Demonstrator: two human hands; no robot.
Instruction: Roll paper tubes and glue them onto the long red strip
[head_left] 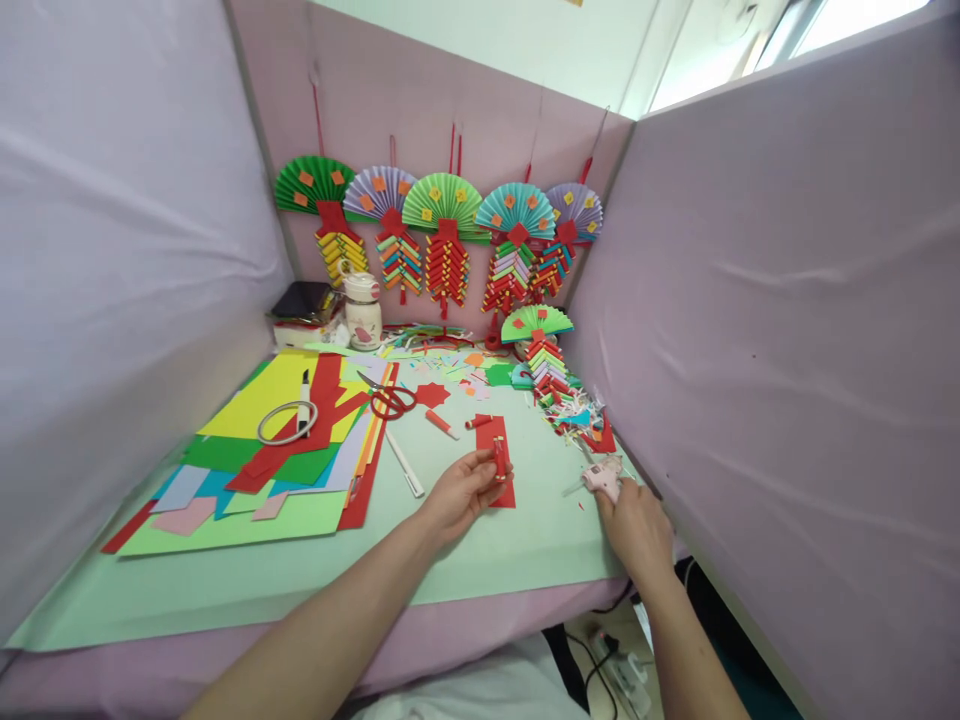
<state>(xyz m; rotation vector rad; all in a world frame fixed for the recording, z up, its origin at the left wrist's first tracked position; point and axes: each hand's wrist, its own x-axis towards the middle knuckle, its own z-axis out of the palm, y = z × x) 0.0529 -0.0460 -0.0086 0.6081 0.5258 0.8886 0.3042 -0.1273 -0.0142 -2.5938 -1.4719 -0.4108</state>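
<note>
My left hand (459,492) pinches a small rolled red paper tube (499,459) over a red paper strip (496,440) lying on the green mat (480,550). My right hand (637,525) is closed round a pink glue gun (602,478) at the mat's right edge, its nozzle pointing left towards the strip. Two more red paper tubes (442,423) lie just beyond the strip.
Red scissors (388,400), a white ruler (405,464), a tape ring (285,421) and a knife lie on coloured paper sheets (255,470) at left. Paper fan decorations (442,230) hang on the back partition. A mug (363,310) and paper scraps (577,410) sit further back.
</note>
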